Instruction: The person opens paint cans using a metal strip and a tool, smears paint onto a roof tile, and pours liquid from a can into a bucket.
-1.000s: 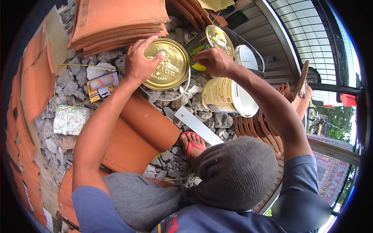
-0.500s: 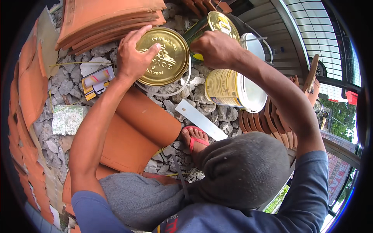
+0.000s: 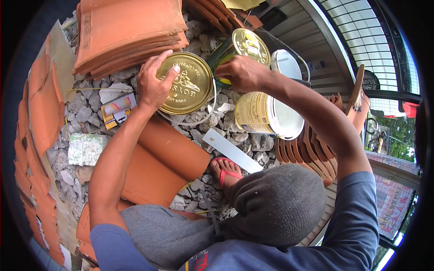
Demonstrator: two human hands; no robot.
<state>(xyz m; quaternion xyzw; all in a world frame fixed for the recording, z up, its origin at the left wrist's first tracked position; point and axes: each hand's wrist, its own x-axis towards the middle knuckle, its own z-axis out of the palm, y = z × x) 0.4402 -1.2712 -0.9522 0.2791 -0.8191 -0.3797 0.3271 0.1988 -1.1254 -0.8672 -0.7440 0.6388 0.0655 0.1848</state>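
A paint can with a gold metal lid (image 3: 192, 92) stands on broken rubble, its white wire handle hanging round the near side. My left hand (image 3: 155, 83) grips its left edge, thumb on top of the lid and fingers along the rim. Closed in a fist, my right hand (image 3: 244, 73) is at the right rim of the same can. Whatever those fingers hold is hidden. Just behind that hand, a second green can with a gold lid (image 3: 253, 45) leans over. To its right is a white bucket with a yellow label (image 3: 255, 113), tipped on its side.
Stacked clay roof tiles (image 3: 129, 36) stand at the far left, with more tiles (image 3: 312, 149) at right. A large tile (image 3: 153, 167) lies before me. Nearby are a metal strip (image 3: 233, 151), a packaged paint roller (image 3: 118, 108), a patterned slab (image 3: 86, 149) and another white bucket (image 3: 285, 63).
The whole view has shifted slightly, so most things sit a little lower. My left hand keeps its grip on the can; my right fist stays by the rim, slightly turned.
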